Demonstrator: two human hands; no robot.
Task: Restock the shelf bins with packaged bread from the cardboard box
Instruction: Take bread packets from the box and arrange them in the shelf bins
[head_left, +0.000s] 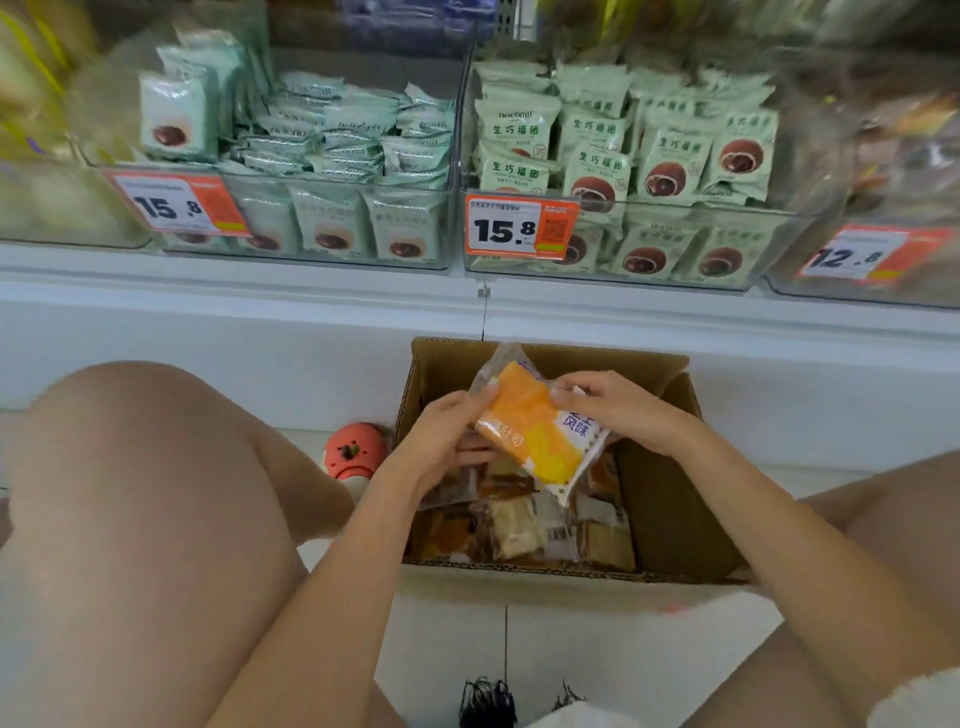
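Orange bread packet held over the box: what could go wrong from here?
1. Both hands, left hand and right hand, pinch the orange bread packet by its slippery wrapper; it might slip back into the cardboard box.
2. The two clear bins straight ahead hold green packets and look nearly full, so the packet may be put in the wrong bin.

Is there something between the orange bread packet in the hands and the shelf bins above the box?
Nothing visible blocks it. The orange bread packet, held by the left hand and right hand, is above the brown cardboard box. Only open space and the white shelf edge lie before the clear plastic bins.
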